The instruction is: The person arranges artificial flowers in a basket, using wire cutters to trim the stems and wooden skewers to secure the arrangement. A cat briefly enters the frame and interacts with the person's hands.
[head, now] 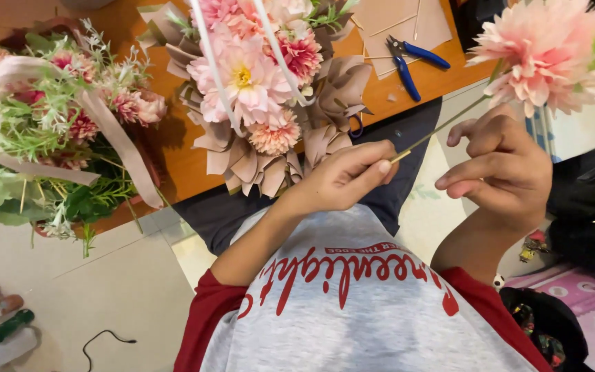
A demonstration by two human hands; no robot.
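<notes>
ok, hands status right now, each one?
Left hand: closed, pinching the flower stem.
Right hand: fingers curled beside the stem; grip cannot be told.

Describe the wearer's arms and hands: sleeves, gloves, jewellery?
Both hands are bare: the left hand and right hand show no gloves, rings or watch. The forearms are uncovered. Short red sleeves join a grey shirt with red lettering.

The big flower (549,52) is pink. The table (180,155) is orange-brown. The pliers (408,58) have blue handles. The shirt (352,303) is grey with red sleeves.
</notes>
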